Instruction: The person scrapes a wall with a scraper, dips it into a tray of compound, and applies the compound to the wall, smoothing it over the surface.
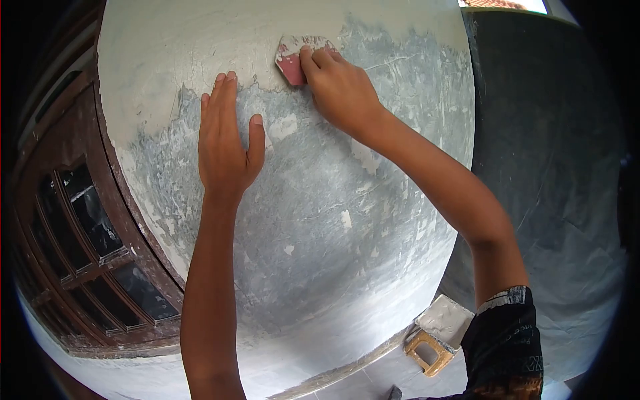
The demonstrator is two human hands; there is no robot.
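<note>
My right hand [341,90] pinches a reddish-pink putty scraper [291,67] smeared with pale putty, its blade up against the wall [313,180]. Cream putty [180,47] coats the upper part of that wall; below it the surface is rough, patchy grey. Fingers stretched upward, my left hand [228,143] lies flat at the wall, left of the scraper and a little lower. It holds nothing.
A brown wooden window frame [100,267] with dark glass panes stands at the left. Low at the right, a container of pale putty [445,320] sits by a yellowish stool [428,353]. A dark sheet-like surface [547,167] covers the right side.
</note>
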